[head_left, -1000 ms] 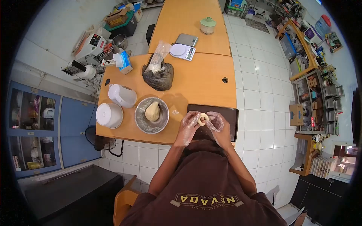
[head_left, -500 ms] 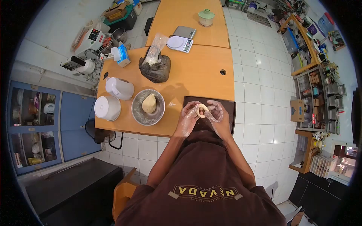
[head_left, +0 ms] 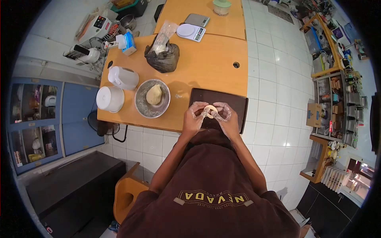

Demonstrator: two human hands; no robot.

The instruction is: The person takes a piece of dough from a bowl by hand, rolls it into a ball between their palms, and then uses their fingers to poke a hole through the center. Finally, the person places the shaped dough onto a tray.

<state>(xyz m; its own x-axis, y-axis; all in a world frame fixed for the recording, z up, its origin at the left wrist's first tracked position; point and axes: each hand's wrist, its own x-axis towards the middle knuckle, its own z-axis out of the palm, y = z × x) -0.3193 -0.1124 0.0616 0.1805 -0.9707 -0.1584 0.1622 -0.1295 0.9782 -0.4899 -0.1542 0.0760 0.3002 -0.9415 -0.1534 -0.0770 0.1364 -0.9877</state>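
A small ring of pale dough [head_left: 210,107] is held between my two floury hands, just above a dark brown baking tray [head_left: 234,103]. My left hand [head_left: 193,117] grips the left side of the ring with thumb and fingers. On the other side, my right hand [head_left: 227,116] pinches it in the same way. Both thumbs meet near the hole. To the left, a metal bowl [head_left: 140,107] holds a larger lump of dough [head_left: 154,95].
Left of the bowl are a white tub [head_left: 110,99] and a white pitcher [head_left: 124,78]. A black plastic bag [head_left: 163,59] lies behind the bowl. Farther back are a white kitchen scale [head_left: 190,32], a grey scale [head_left: 197,20] and a green-lidded container [head_left: 221,7].
My hands have turned the dough ring and brought the thumbs closer together at its hole. The camera view has shifted, so the table things appear higher.
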